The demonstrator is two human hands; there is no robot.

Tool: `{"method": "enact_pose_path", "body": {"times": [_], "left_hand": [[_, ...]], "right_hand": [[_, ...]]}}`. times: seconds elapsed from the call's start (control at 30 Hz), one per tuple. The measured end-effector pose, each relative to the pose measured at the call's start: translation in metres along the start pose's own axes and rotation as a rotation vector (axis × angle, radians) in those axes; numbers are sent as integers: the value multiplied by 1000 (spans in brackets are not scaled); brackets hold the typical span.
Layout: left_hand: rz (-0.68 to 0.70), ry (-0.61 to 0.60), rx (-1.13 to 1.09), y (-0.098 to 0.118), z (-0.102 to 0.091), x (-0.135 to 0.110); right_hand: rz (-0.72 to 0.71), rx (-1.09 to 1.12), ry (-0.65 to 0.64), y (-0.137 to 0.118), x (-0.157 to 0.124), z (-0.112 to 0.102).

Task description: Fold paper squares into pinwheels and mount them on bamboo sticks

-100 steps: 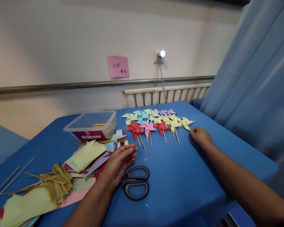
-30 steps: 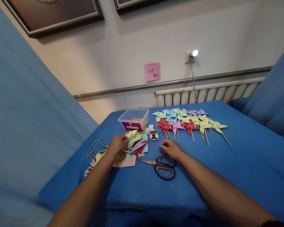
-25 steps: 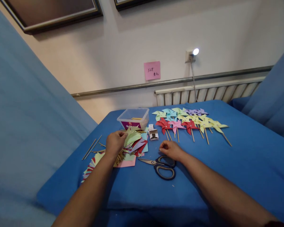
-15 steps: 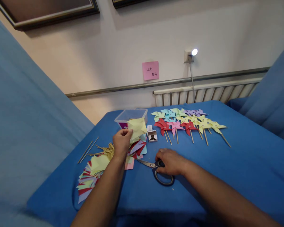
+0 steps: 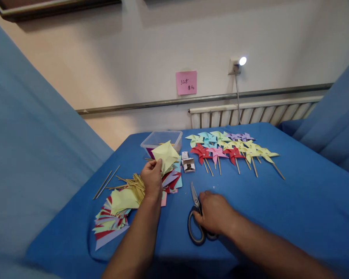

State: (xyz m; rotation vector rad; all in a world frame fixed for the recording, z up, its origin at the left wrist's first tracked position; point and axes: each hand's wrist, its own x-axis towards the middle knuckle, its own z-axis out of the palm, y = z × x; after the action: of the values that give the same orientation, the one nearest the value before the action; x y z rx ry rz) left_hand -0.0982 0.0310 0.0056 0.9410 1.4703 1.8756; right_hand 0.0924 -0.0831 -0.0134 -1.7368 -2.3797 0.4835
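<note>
My left hand (image 5: 151,176) pinches a pale yellow paper square (image 5: 165,154) between thumb and fingers, raised above the paper pile and in front of the clear plastic box. My right hand (image 5: 216,211) is closed around part of the dark-handled scissors (image 5: 196,235) low over the table, with their blades pointing away from me. It partly covers the handles. Below and left of my left hand, wooden sticks (image 5: 135,185) lie across a fan of coloured paper (image 5: 112,221). More red, purple and blue paper pieces (image 5: 172,180) lie just right of my left hand.
The clear plastic box (image 5: 163,137) stands at the back with a few sticks in it. Beside it sits a small open white box (image 5: 189,166). Finished paper pinwheels (image 5: 218,153) lie in rows at the back right. Two loose sticks (image 5: 106,184) lie at the left.
The scissors have turned with my right hand, from pointing left to pointing away from me. The yellow paper in my left hand has rotated so a corner points up. The view has shifted slightly.
</note>
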Motion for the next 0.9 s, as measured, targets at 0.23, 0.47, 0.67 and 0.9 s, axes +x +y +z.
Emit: {"method": "enact_pose_path", "body": {"times": [0.23,0.47,0.67,0.9], "left_hand": [[-24,-77,-5,3,10,-4],[-70,-235,-72,8,34,-6],[-279,-400,-234,9,56,-14],[-404,-609,-209,-14,56,-25]], "right_hand": [[82,1,54,-26,32,9],[-26,94,20,-32,54,5],[139,885,263,29,84,10],[62,1695,184,60,97,-7]]}}
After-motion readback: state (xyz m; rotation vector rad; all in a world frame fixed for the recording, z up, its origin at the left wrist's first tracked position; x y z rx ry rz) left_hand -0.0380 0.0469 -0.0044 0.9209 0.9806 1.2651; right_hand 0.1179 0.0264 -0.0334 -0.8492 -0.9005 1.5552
